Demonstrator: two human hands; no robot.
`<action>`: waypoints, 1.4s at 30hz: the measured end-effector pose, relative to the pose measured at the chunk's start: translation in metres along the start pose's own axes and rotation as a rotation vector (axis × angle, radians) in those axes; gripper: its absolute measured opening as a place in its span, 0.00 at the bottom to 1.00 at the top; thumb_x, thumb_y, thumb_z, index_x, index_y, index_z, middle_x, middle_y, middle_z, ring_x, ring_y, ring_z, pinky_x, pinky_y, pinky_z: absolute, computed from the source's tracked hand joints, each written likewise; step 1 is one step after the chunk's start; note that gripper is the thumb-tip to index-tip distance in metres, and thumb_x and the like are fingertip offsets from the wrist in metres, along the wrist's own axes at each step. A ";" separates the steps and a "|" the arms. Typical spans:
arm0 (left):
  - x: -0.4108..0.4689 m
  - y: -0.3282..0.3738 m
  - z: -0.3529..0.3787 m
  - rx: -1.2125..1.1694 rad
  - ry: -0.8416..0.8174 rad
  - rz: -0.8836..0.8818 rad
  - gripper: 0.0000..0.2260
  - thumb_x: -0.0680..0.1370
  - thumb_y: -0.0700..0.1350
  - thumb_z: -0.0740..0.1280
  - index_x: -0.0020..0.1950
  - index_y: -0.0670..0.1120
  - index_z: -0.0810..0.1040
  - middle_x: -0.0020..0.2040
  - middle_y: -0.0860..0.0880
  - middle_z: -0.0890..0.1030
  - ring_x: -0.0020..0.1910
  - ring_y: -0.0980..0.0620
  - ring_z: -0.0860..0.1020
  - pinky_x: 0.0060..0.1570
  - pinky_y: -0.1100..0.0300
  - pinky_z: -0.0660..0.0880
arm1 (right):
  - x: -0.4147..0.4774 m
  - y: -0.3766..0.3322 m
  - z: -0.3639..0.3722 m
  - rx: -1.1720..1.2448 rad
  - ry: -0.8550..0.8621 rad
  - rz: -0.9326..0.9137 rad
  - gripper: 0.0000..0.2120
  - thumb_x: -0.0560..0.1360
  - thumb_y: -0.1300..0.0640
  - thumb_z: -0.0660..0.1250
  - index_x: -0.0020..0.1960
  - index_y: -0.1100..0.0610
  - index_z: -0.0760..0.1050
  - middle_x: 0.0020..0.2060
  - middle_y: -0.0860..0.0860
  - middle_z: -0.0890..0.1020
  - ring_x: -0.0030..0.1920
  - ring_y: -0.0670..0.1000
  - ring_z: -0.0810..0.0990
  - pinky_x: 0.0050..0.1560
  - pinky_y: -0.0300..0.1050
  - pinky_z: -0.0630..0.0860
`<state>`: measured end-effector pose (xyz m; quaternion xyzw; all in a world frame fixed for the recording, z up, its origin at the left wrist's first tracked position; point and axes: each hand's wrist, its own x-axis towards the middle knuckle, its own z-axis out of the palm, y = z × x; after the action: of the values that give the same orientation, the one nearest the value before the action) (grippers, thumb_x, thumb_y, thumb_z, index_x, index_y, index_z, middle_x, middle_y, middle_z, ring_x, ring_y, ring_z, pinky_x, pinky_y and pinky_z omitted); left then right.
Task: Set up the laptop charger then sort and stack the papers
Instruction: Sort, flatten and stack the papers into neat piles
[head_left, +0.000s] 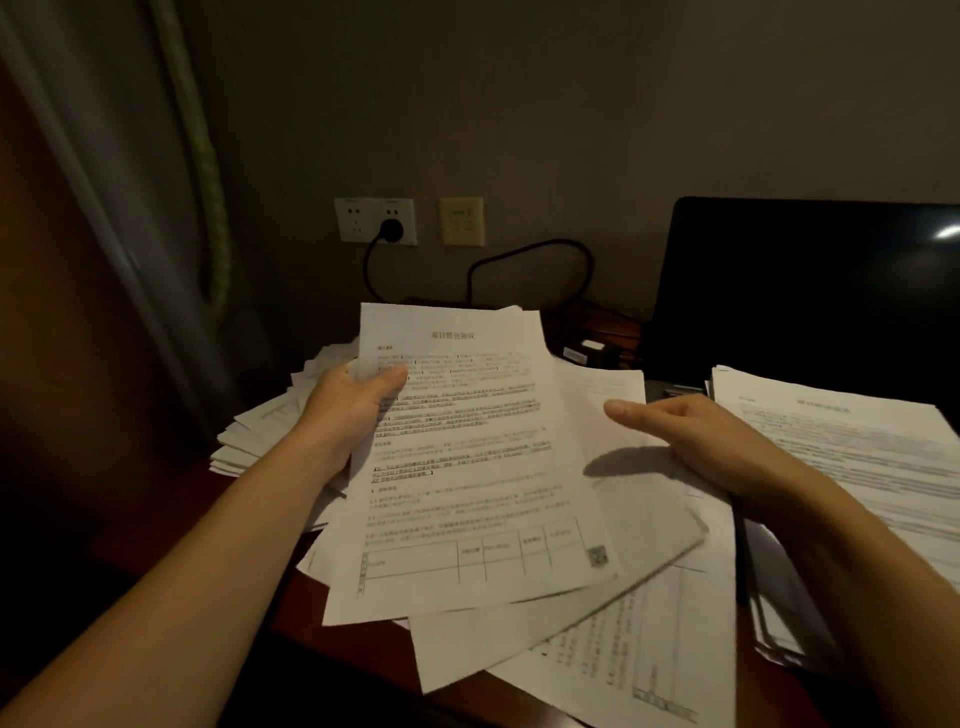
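My left hand (349, 410) grips a bundle of printed sheets (467, 457) by its left edge, thumb on top, lifted above the desk. My right hand (691, 441) hovers to the right of the bundle, fingers extended toward it, holding nothing. Loose papers (613, 639) lie fanned beneath. A stack of papers (852, 447) rests at the right, partly over the open laptop (800, 291). The charger's black plug (390, 229) sits in the wall socket, its cable (535, 254) looping to a power brick (587, 351) beside the laptop.
Another untidy pile of papers (265, 431) lies at the left behind my left arm. The dark wooden desk (332, 639) edge runs along the front. A curtain (156, 208) hangs at the left; a beige wall plate (462, 221) is next to the socket.
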<state>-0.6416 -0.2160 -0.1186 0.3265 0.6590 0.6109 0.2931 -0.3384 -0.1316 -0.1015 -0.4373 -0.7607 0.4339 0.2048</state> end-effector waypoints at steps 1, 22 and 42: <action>0.001 0.000 -0.001 0.025 0.014 0.013 0.06 0.80 0.47 0.69 0.57 0.52 0.81 0.49 0.50 0.87 0.46 0.49 0.86 0.48 0.49 0.82 | -0.002 -0.002 -0.004 0.054 -0.047 0.018 0.32 0.67 0.34 0.66 0.54 0.61 0.83 0.42 0.51 0.88 0.42 0.55 0.88 0.52 0.55 0.83; -0.015 -0.019 -0.004 0.082 0.097 0.164 0.01 0.79 0.49 0.70 0.48 0.53 0.81 0.43 0.52 0.86 0.40 0.52 0.85 0.39 0.57 0.79 | 0.013 0.018 -0.002 0.369 0.675 0.047 0.14 0.83 0.51 0.62 0.50 0.59 0.81 0.44 0.60 0.85 0.41 0.59 0.85 0.41 0.56 0.83; -0.018 -0.010 -0.001 0.104 0.095 0.102 0.08 0.81 0.52 0.67 0.51 0.49 0.80 0.45 0.48 0.85 0.43 0.48 0.84 0.37 0.58 0.76 | 0.013 0.008 0.008 0.504 0.333 -0.052 0.10 0.84 0.56 0.61 0.53 0.56 0.81 0.40 0.49 0.88 0.41 0.49 0.87 0.37 0.43 0.81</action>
<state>-0.6326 -0.2311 -0.1290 0.3453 0.6853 0.6048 0.2128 -0.3466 -0.1223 -0.1134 -0.4182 -0.5959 0.5260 0.4397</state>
